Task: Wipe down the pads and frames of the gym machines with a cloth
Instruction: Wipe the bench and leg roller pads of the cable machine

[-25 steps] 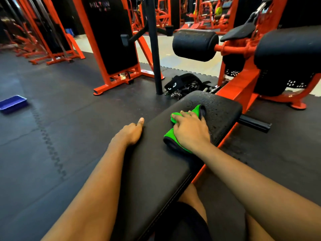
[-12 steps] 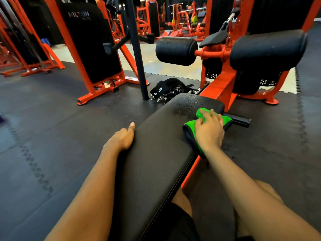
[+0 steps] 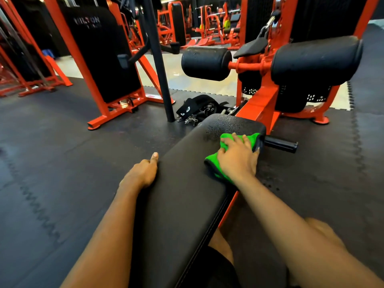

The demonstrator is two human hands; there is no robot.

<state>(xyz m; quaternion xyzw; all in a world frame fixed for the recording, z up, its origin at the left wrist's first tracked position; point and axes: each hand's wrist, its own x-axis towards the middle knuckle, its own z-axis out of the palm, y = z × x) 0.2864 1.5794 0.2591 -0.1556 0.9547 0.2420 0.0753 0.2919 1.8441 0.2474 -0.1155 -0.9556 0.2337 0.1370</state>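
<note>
Head view, the only one. The person sits astride a long black bench pad (image 3: 187, 183) on an orange-framed machine. The green cloth (image 3: 213, 161) lies on the pad's right side near the far end, and its dark-hemmed edge droops over the right rim. The right hand (image 3: 239, 161) lies flat on top of it. Its fingers (image 3: 246, 141) are spread and fairly straight, pressing the cloth down rather than clutching it. Green shows just past the fingertips and again behind the heel of the hand, so the cloth is mostly covered by the palm. The left hand (image 3: 141, 173) braces on the pad's left edge, thumb laid along the top, with the other fingers curled down over the side and seemingly gripping it. For progress, droplets (image 3: 224, 123) bead on the far end of the pad, just beyond the cloth, so that strip looks unwiped. The nearer stretch is matte and dry, but whether it has been wiped cannot be told. The two roller pads (image 3: 205, 63) ahead look speckled too. The orange frame (image 3: 261, 104) and the black side peg (image 3: 280, 144) show no sign of attention. Judged early in the task: one pad partly done, with rollers, frames and the other machines left.
</note>
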